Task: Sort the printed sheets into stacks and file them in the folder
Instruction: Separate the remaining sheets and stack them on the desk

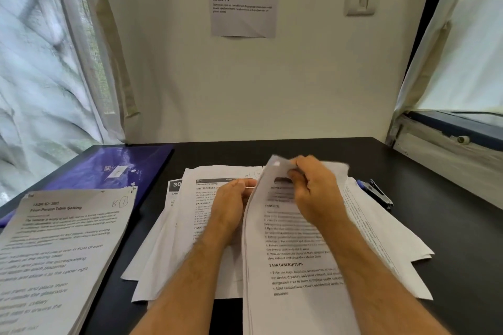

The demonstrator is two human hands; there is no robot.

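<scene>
Sorted so far: one thick stack of printed sheets [58, 247] lies squared at the bench's [424, 226] left edge, its top page headed with a table-setting title
Still to sort: a loose, fanned pile of sheets [206, 228] covers the middle of the bench, corners sticking out at several angles toward the near and right edges
Folder: the blue folder [109, 168] lies closed at the far left corner, partly under the sorted stack; judging by that, no filing has begun
Progress: early to middle, I judge; one stack exists, most pages remain mixed, and filing is all ahead
Sheet in hand: a bundle of pages [294, 253] stands lifted on its long edge over the middle of the pile, its top curling and blurred
Right hand [315, 187]: raised at the bundle's top, fingers [295, 174] curled and pinching the upper edge of the front sheet, as if peeling it off
Left hand [231, 198]: beside the bundle's left edge, fingers bent in against the page edges; they appear to hold the bundle steady
Forearms: both reach in from the near edge, converging over the pile
Other item: a dark stapler with a blue part [377, 193] rests near the right edge, just beyond the pile
</scene>
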